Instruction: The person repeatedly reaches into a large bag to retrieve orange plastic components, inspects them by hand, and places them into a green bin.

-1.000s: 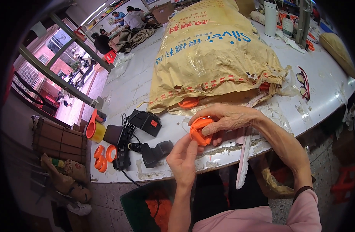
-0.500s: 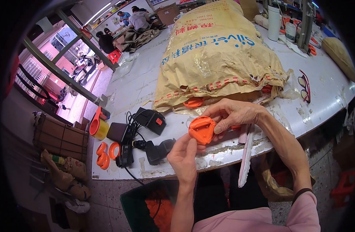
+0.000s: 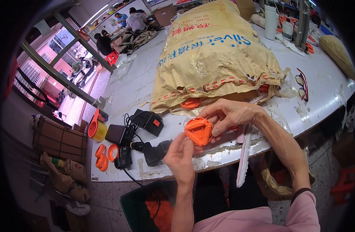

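Between my two hands, over the table's front edge, is a round orange plastic part (image 3: 197,132) with a raised triangular shape on its face. My right hand (image 3: 228,118) grips its upper right rim between thumb and fingers. The fingers of my left hand (image 3: 180,154) are closed at its lower left edge. Just beyond it, a large yellow sack (image 3: 218,54) lies on the table, and another orange part (image 3: 190,103) pokes out from its open end. A pale strip (image 3: 244,158) hangs over the table edge beside my right wrist.
Left on the table (image 3: 119,92) are a black device (image 3: 147,120) with cables, a black angular block (image 3: 155,152), several orange rings (image 3: 101,157) and a yellow cup (image 3: 98,130). Glasses (image 3: 302,85) lie at right. Below stands a green bin (image 3: 135,203) of orange parts. People (image 3: 137,21) sit far off.
The orange part has turned slightly in my hands, its triangular face showing more toward me. Both hands keep hold of it, and the whole view has shifted a little.
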`<state>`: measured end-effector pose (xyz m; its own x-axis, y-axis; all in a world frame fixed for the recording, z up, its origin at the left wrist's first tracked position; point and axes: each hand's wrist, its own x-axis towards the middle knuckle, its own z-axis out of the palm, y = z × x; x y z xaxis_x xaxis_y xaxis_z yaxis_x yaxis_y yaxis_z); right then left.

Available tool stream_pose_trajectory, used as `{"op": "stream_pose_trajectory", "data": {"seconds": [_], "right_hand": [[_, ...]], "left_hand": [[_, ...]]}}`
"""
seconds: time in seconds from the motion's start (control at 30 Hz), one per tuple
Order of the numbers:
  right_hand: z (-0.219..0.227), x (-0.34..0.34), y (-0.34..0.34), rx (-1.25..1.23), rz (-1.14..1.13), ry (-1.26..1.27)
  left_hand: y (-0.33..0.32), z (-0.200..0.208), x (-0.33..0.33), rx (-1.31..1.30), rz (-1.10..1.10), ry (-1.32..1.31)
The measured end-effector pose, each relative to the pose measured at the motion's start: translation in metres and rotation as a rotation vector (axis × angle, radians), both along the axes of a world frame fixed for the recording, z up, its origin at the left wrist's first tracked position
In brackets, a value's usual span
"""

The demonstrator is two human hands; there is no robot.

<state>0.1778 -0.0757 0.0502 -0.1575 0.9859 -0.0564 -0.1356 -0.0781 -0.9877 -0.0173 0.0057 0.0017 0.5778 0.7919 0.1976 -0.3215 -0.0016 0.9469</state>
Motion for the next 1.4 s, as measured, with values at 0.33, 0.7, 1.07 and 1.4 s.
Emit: {"op": "stream_pose_trajectory", "data": {"seconds": [0.33,0.7,1.07,1.4], "right_hand": [[0.001,-0.003,-0.001,-0.008,-0.003,0.070],[0.001,-0.005,0.001,-0.041,-0.064,0.139],[-0.003,-0.005,-0.001,-0.032,-0.013,0.159],[0.014,-0.001,-0.005,-0.034,-0.198,-0.083]], "left_hand": [[-0.001,0.002,-0.001,0.001,-0.003,-0.004],[0.002,0.004,-0.002,0.002,-0.017,0.012],[-0.006,0.006,-0.003,-0.034,-0.051,-0.061],[-0.047,-0.027,-0.101,0.139,0.027,0.025]]}}
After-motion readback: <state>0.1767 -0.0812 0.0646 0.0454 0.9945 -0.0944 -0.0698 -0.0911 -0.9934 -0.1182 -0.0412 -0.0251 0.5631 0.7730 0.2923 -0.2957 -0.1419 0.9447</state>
